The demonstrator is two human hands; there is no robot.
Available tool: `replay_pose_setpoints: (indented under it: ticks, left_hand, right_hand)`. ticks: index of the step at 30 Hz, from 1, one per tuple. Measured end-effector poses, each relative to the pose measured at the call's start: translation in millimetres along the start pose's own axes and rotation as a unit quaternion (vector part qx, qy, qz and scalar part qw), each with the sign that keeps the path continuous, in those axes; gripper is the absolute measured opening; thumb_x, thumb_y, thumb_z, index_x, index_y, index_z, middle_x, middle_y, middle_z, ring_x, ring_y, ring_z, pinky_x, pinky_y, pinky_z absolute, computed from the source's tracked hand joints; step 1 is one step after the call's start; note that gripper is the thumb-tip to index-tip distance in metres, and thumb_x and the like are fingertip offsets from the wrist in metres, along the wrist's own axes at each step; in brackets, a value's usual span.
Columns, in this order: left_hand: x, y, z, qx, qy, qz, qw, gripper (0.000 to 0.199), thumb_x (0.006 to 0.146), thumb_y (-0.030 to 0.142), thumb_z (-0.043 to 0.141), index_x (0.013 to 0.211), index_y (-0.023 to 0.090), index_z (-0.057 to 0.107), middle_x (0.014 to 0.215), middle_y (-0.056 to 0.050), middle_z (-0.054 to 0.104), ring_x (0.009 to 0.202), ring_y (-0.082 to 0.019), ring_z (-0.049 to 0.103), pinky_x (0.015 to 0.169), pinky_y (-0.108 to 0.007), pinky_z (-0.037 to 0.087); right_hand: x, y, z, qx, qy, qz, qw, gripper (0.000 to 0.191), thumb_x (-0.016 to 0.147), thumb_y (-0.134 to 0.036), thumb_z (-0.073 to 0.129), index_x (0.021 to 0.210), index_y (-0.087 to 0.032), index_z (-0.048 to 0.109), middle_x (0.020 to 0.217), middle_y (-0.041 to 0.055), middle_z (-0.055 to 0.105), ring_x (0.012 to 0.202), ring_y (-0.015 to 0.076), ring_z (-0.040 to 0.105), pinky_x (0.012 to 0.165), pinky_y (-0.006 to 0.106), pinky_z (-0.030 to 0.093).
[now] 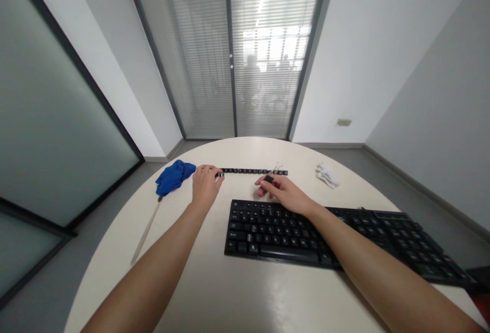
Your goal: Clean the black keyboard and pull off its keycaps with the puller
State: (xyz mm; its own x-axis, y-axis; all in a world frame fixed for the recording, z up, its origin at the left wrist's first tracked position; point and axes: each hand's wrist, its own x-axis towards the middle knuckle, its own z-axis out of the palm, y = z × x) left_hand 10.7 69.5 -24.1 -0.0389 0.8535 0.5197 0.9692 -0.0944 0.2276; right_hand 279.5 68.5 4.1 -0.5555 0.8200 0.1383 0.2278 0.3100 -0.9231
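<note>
A row of small black keycaps (pixel 248 171) runs across the far part of the table. My left hand (pixel 205 184) is at the left end of this row, its thumb and fingers closed around a keycap (pixel 220 174) there. Between the thumb and fingertips of my right hand (pixel 285 190) is a single black keycap (pixel 269 179), held just in front of the row. A thin wire tool (pixel 277 168) shows behind the right fingers; its lower part is hidden. The black keyboard (pixel 287 252) lies below, partly covered by my right forearm.
On the left lies a crumpled blue cloth (pixel 174 177), with a thin pale stick (pixel 146 232) that has a dark tip beside it. A crumpled white cloth (pixel 326 175) rests at the right. The round table's edge (pixel 248 139) curves before a glass partition.
</note>
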Motion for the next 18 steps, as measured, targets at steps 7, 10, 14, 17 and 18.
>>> replay_pose_setpoints:
  ticks: [7, 10, 14, 17, 18]
  left_hand:
    - [0.4, -0.6, 1.2, -0.002, 0.006, 0.000, 1.000, 0.014, 0.085, 0.026, 0.069, 0.098, 0.026, 0.074, 0.113, -0.006, 0.065, 0.113, -0.029, 0.049, 0.094, -0.042, 0.044]
    - [0.5, -0.8, 1.1, 0.000, 0.007, -0.002, 1.000, 0.015, 0.085, 0.026, 0.069, 0.099, 0.026, 0.074, 0.113, -0.006, 0.064, 0.113, -0.029, 0.049, 0.093, -0.042, 0.045]
    - [0.8, -0.8, 0.4, 0.003, 0.007, -0.010, 1.000, 0.015, 0.086, 0.026, 0.068, 0.100, 0.026, 0.074, 0.113, -0.007, 0.064, 0.113, -0.029, 0.049, 0.093, -0.041, 0.045]
    - [0.7, -0.4, 0.1, 0.004, 0.007, -0.011, 1.000, 0.015, 0.086, 0.026, 0.069, 0.100, 0.026, 0.074, 0.112, -0.007, 0.064, 0.113, -0.029, 0.049, 0.094, -0.041, 0.045]
    - [0.6, -0.3, 0.1, 0.003, 0.007, -0.012, 1.000, 0.015, 0.085, 0.026, 0.069, 0.100, 0.026, 0.074, 0.112, -0.007, 0.064, 0.113, -0.029, 0.049, 0.094, -0.041, 0.045]
  right_hand:
    - [-1.0, -1.9, 0.4, 0.004, 0.000, 0.001, 1.000, 0.042, 0.094, -0.054, 0.052, 0.105, -0.016, 0.066, 0.086, 0.0071, 0.072, 0.077, 0.0170, 0.063, 0.065, 0.028, 0.047]
    - [-0.8, -3.2, 0.9, 0.004, 0.001, 0.001, 1.000, 0.041, 0.094, -0.054, 0.052, 0.104, -0.016, 0.066, 0.086, 0.0071, 0.072, 0.078, 0.0170, 0.063, 0.066, 0.028, 0.047]
    - [-1.3, -4.5, 1.2, 0.000, -0.001, 0.001, 1.000, 0.041, 0.094, -0.053, 0.052, 0.104, -0.016, 0.066, 0.086, 0.0070, 0.072, 0.077, 0.0167, 0.063, 0.065, 0.028, 0.047]
    - [-2.3, -5.0, 1.3, -0.002, 0.000, 0.003, 1.000, 0.042, 0.093, -0.054, 0.052, 0.103, -0.016, 0.066, 0.086, 0.0070, 0.072, 0.076, 0.0168, 0.063, 0.064, 0.028, 0.047]
    - [-2.6, -5.2, 1.5, -0.002, 0.000, 0.003, 1.000, 0.042, 0.093, -0.055, 0.052, 0.103, -0.016, 0.066, 0.086, 0.0071, 0.072, 0.076, 0.0169, 0.063, 0.064, 0.028, 0.046]
